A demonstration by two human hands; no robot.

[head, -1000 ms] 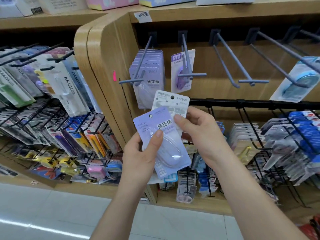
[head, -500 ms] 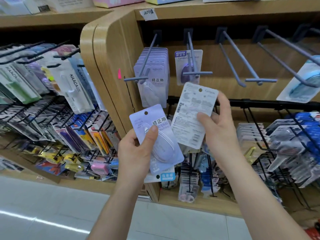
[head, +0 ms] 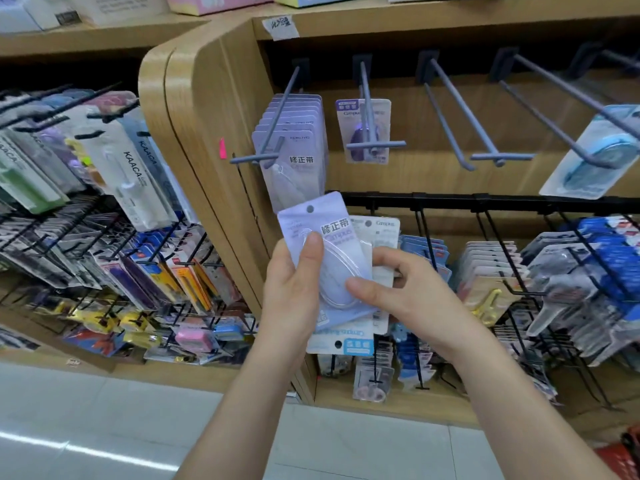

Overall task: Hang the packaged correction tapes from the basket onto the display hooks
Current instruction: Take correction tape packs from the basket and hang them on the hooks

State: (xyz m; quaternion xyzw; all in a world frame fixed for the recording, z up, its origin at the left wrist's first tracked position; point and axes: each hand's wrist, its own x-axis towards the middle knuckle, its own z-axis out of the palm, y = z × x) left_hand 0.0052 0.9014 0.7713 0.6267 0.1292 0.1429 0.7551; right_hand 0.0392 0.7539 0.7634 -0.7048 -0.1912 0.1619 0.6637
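Left hook (head: 254,157): above the left fingers, carrying a stack of lavender packs.
Left hand (head: 294,289): thumb pressed on the card face, fingers hidden behind, gripping the packs.
Lavender pack (head: 332,233): between both thumbs; long axis near upright, top leaning left, hang hole pointing up toward the hooks.
Blue-labelled pack (head: 346,342): below the fingers, behind, hang hole downward.
White pack (head: 381,233): behind, upright, hole on top.
Right hand (head: 415,299): thumb on the lavender blister, curled fingers across the white pack, tips hidden; pinching.
Empty hook (head: 502,156): above right fingers, well apart.
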